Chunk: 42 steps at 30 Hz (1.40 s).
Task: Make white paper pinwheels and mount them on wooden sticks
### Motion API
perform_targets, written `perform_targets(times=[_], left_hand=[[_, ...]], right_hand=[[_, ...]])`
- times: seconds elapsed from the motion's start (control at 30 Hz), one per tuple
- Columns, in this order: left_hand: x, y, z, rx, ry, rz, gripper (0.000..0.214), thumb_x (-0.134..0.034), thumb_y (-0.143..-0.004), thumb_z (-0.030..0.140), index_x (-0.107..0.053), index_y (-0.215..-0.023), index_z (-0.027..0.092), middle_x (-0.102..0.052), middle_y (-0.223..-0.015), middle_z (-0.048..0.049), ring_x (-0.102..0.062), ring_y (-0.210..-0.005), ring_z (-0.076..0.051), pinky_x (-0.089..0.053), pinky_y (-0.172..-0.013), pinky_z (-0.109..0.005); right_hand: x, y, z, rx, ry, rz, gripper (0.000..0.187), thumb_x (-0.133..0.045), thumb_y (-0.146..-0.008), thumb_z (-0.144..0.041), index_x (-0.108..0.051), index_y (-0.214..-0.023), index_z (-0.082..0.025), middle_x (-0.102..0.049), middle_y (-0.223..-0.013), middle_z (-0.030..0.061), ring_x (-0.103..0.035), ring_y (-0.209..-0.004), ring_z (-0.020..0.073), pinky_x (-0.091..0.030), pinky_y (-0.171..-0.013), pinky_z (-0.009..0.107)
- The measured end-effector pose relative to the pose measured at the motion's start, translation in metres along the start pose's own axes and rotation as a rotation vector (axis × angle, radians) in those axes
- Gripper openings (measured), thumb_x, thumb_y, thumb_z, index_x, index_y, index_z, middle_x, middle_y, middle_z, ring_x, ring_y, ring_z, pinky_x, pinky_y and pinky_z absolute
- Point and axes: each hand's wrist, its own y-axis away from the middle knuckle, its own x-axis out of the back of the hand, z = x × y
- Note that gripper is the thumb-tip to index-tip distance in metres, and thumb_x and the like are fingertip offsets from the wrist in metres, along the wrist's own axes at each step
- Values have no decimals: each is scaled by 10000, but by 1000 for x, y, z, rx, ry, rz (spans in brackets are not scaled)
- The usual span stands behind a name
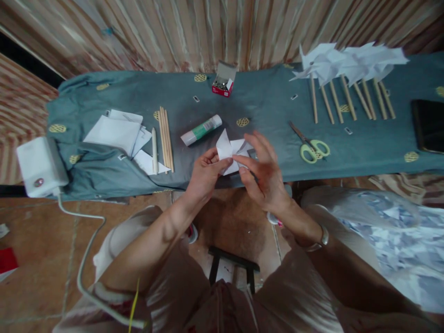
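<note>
A white paper pinwheel (227, 150) with folded blades is held over the near edge of the cloth-covered table. My left hand (204, 173) pinches it from the left, thumb on the front near the middle. On the other side, my right hand (263, 175) touches the pinwheel's centre with the index fingertip; its fingers are spread. A glue stick (201, 130) with a green label lies just beyond my left hand. To the right of my right hand rest green-handled scissors (310, 145).
Wooden sticks (165, 138), a white pen-like stick (154, 150) and paper sheets (116, 132) lie left. A red box of small metal pieces (223, 83) stands at the back. Finished pinwheels on sticks (350, 62) lie right, near a dark phone-like object (428, 125). A white corded device (41, 166) sits far left.
</note>
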Motion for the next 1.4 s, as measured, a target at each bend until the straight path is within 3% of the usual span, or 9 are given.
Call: perform_targets(times=[0.2,0.33,0.43,0.53,0.63,0.77,1.03,1.23,1.4], left_hand=[[-1,-2,0,3,3,13,244,-755,-654,151,-708,-891,182,-702,-725,22,-626,-692,-114,-491,-708,-231],[0,-3,-1,14,-2,17,286,-779,-652,169,-711,-929,178,-725,-770,11,-646,-707,-124,-502,-727,-250],[0,-3,-1,18,-7,17,321,-797,-639,187,-710,-947,176,-736,-798,3,-663,-729,-138,-509,-745,-265],[-1,-4,-2,21,-12,4,334,-802,-627,192,-711,-948,178,-742,-807,1,-670,-733,-142,-514,-744,-266],[-3,-4,-3,29,-22,-6,327,-796,-622,193,-712,-938,189,-741,-800,8,-668,-725,-141,-518,-735,-265],[-5,-4,-4,45,-29,-1,360,-795,-612,181,-710,-962,189,-746,-822,7,-669,-737,-145,-516,-726,-264],[-5,-3,-7,34,-25,-20,412,-819,-596,198,-701,-990,168,-750,-818,-3,-677,-730,-151,-521,-739,-273],[-3,-5,-9,26,-35,-26,437,-828,-588,214,-691,-1001,168,-752,-814,-4,-679,-717,-152,-531,-743,-285],[-4,-3,-9,20,-54,-24,444,-832,-587,197,-683,-1004,164,-744,-780,5,-662,-662,-136,-527,-685,-267]], right_hand=[[9,-2,-5,-4,15,27,336,-456,-965,-296,-556,-1274,-380,-396,-1536,17,-283,-1489,259,-360,-1162,525],[18,-6,4,-52,-107,144,450,-522,-946,-331,-477,-1391,-278,-353,-1570,104,-307,-1479,292,-334,-1167,571],[14,-7,21,-250,-232,219,600,-581,-915,-440,-394,-1454,-256,-409,-1539,151,-349,-1457,302,-410,-1098,580],[5,-8,33,-445,-544,159,703,-658,-836,-533,-402,-1429,-257,-532,-1437,155,-542,-1307,303,-519,-982,513],[5,-13,28,-746,-905,88,736,-768,-722,-495,-488,-1340,-208,-725,-1106,95,-705,-990,252,-565,-891,443],[11,-20,13,-945,-1082,60,844,-883,-538,-378,-533,-1277,-168,-731,-750,-15,-701,-721,196,-569,-766,361],[8,-22,9,-977,-1063,45,862,-906,-461,-332,-565,-1240,-191,-693,-656,-53,-636,-580,158,-537,-603,315],[8,-21,11,-970,-1045,55,755,-889,-488,-302,-610,-1181,-200,-725,-779,-33,-686,-713,183,-564,-738,363],[6,-20,13,-882,-995,49,721,-896,-506,-346,-614,-1154,-201,-719,-786,-17,-672,-699,188,-558,-670,352]])
